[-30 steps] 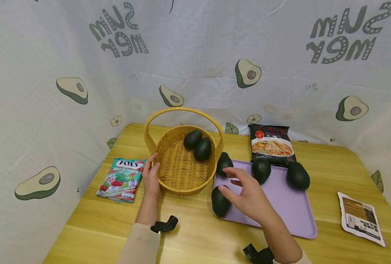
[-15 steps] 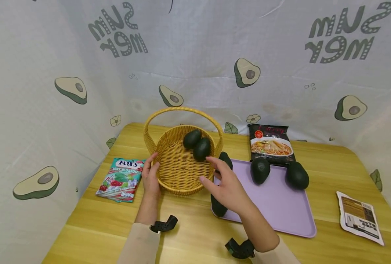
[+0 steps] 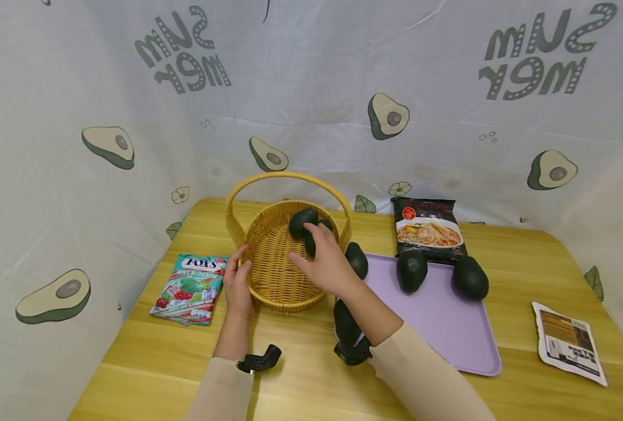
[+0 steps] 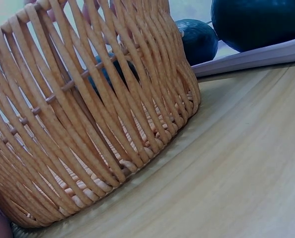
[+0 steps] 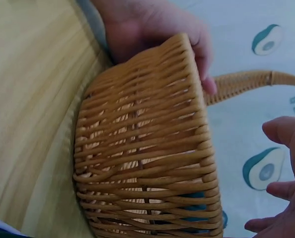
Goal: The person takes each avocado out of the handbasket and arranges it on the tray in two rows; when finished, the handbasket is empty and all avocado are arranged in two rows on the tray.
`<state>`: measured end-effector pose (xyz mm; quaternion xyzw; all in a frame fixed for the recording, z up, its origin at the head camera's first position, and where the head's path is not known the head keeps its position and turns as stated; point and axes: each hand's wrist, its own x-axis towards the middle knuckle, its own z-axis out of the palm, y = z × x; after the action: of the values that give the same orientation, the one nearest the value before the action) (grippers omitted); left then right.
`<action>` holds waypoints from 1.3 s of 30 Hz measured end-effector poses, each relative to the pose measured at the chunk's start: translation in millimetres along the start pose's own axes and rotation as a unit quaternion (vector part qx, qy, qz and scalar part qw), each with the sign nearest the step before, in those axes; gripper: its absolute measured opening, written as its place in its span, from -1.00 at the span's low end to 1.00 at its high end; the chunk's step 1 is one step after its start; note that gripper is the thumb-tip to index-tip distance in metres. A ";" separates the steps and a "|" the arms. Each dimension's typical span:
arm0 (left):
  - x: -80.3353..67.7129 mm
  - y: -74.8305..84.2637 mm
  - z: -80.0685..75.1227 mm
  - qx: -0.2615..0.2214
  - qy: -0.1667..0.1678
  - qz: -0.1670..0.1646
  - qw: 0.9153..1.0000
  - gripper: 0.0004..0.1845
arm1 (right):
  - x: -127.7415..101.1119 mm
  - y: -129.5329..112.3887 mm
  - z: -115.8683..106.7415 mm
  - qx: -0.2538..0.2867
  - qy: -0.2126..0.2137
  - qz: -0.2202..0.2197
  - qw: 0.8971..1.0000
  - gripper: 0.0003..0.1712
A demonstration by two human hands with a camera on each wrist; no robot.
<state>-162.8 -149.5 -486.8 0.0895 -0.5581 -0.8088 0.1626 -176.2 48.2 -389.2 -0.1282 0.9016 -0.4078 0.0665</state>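
Note:
A yellow wicker basket (image 3: 285, 275) with a tall arched handle holds two dark green avocados, a rear one (image 3: 302, 224) and one nearer the right side (image 3: 310, 243). My left hand (image 3: 238, 283) grips the basket's left rim; in the right wrist view its fingers (image 5: 207, 82) curl over the edge. Over the basket's right side reaches my right hand (image 3: 326, 263), fingers spread and holding nothing, its fingertips overlapping the nearer avocado and partly hiding it. In the right wrist view this hand (image 5: 291, 183) hovers above the rim, thumb and fingers apart.
Several more avocados lie on a lilac tray (image 3: 437, 327) right of the basket, one (image 3: 347, 323) near its front left corner, partly behind the right wrist's camera. A black noodle packet (image 3: 428, 229) lies behind the tray, a white-edged pouch (image 3: 569, 344) far right, a candy bag (image 3: 191, 289) left.
My right hand has moved left and away from me, from above the tray's avocados to above the basket, with nothing in it. The left hand stays on the basket rim.

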 end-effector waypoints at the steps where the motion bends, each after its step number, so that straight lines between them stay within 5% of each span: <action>1: 0.2 0.2 -0.2 0.000 0.000 0.000 1.000 -0.59 | 4.3 0.4 1.3 -0.006 -0.002 0.004 1.000 -0.07; 17: -0.2 0.4 -1.6 0.015 0.000 -0.009 1.000 -0.58 | 35.7 12.1 6.4 0.035 -0.037 0.069 0.996 0.03; 29: 0.5 0.1 -1.3 0.005 -0.010 0.000 1.000 -0.57 | 34.8 16.5 10.8 0.034 -0.124 -0.005 0.992 -0.14; 39: 1.2 -0.7 -1.8 -0.003 -0.012 -0.005 1.000 -0.57 | 36.5 21.1 17.0 -0.041 -0.150 -0.046 0.987 -0.21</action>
<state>-163.5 -151.3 -488.1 0.0821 -0.5568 -0.8124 0.1524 -211.0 38.9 -416.9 -0.2317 0.8906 -0.3489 0.1773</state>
